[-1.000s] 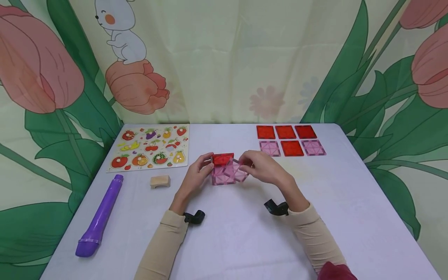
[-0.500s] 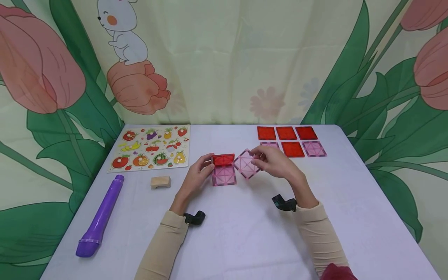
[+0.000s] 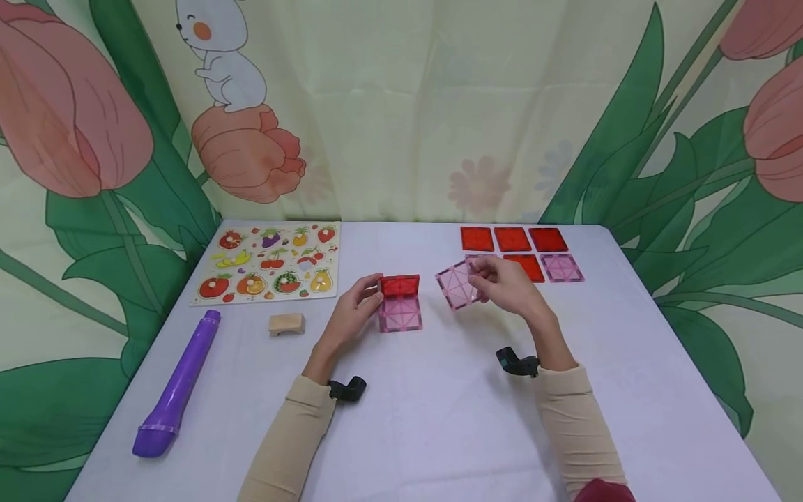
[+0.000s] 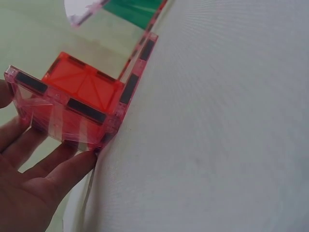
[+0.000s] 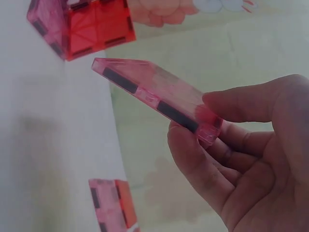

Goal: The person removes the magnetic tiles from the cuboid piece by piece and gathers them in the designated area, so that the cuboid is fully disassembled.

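My left hand [image 3: 350,312] pinches a clear pink magnetic tile [image 4: 87,110] that stands upright, thumb on one face and fingers on the other. This tile meets an upright red magnetic tile [image 3: 400,285] at the back and a flat pink base tile [image 3: 400,316] on the table. To the right, my right hand [image 3: 511,282] pinches another square pink tile [image 3: 456,284] by one corner between thumb and fingers. In the right wrist view that pink tile [image 5: 149,87] is tilted in the air, apart from the joined tiles.
Two rows of red tiles [image 3: 512,239] and pink tiles [image 3: 562,268] lie at the back right, one pink tile partly behind my right hand. At left are a fruit puzzle board [image 3: 295,265], an arched wooden block [image 3: 286,323] and a purple toy microphone [image 3: 178,387].
My right hand has drawn its pink tile rightward, from overlapping the base tile to a gap away from it. The left hand and the joined tiles stay in place.
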### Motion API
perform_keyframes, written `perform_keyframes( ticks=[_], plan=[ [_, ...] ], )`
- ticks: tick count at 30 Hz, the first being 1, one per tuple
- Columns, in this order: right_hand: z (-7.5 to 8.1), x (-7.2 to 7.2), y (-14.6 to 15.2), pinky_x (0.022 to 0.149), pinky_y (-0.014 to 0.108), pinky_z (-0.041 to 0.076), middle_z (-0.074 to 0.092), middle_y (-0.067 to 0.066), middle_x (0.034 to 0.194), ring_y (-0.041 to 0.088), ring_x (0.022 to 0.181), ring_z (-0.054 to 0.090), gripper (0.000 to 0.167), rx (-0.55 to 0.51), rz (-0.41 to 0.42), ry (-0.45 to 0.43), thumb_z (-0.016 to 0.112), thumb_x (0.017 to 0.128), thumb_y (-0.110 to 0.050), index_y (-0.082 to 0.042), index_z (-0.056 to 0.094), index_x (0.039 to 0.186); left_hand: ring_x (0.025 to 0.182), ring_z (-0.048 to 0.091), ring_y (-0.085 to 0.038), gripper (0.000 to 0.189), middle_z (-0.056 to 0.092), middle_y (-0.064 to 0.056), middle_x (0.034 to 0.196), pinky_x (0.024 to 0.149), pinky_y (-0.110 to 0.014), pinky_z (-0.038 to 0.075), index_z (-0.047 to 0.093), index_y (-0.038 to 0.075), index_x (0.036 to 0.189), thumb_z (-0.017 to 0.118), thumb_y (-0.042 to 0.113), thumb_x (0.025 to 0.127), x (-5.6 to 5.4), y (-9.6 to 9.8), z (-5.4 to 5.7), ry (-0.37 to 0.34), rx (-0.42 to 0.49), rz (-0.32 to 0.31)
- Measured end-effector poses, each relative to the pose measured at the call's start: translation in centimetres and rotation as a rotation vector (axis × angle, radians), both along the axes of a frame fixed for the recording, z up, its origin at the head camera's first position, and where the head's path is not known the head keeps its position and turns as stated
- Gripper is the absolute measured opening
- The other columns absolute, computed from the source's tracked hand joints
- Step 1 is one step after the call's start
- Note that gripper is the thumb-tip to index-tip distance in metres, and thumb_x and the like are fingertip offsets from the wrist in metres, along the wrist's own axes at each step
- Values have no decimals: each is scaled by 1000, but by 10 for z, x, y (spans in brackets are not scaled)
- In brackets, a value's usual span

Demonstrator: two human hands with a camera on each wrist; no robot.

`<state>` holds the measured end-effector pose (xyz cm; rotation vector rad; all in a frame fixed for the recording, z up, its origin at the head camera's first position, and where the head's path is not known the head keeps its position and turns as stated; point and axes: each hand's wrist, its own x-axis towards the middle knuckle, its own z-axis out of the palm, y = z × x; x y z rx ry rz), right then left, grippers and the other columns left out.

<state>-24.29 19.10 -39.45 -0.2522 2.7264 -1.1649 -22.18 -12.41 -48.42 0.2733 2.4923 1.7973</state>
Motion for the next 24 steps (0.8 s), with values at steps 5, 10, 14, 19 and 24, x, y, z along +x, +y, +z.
perform_keyframes(
  ticks=[5,10,14,19,24],
  plan=[
    [-10,-3,15,82,35,60,69,16,105,19,79,70,35,-1,-45,-27,63,99,-30,-6,59,125,140,49,-26,48,47,1,154,109,-45,49,46,26,149,54,34,102,0,1,0,-5,1,0],
    [-18,-7,25,86,40,60,70,15,106,20,82,70,36,11,-96,-75,63,99,-33,-7,58,124,140,49,-26,47,47,1,154,110,-46,49,46,26,148,54,33,102,0,1,2,-10,-1,9],
    [-23,-10,32,88,39,60,71,15,106,19,82,71,39,23,-116,-99,63,99,-33,-5,57,125,141,48,-25,49,46,1,154,110,-45,49,46,24,149,54,33,102,0,1,3,-22,2,1],
    [-29,-12,40,96,46,57,72,17,107,20,83,73,45,11,-102,-128,64,99,-32,-1,54,131,141,48,-26,49,47,1,154,110,-45,49,46,22,149,54,33,102,0,1,4,-16,3,4],
    [-31,-12,46,94,44,57,68,19,111,21,87,70,50,58,-103,-143,65,97,-32,0,53,135,140,49,-26,48,47,0,153,110,-46,48,47,24,148,55,33,102,-1,0,1,-11,6,1]
  ],
)
